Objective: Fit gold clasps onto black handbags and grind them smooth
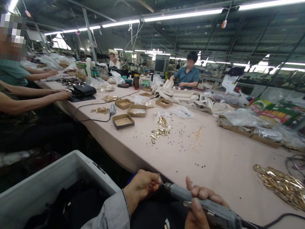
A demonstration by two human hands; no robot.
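My right hand [206, 222] is wrapped around a grey electric screwdriver [207, 207], its cord trailing off to the right. The tool lies nearly level, its tip pointing left. In a pinch, my left hand [142, 185] holds a small gold metal fitting [159, 178] right by that tip. Whether the tip touches the fitting I cannot tell. Below both hands lies black material [153, 222], with another gold fitting [166, 228] and a white scrap on it. The lower part of this material is out of frame.
A grey plastic bin [75, 170] with black items stands at the left. On the table [220, 159] are a pile of gold fittings [285, 186], small cardboard trays [123, 121], scattered screws and another screwdriver [112, 109]. Co-workers sit left and across.
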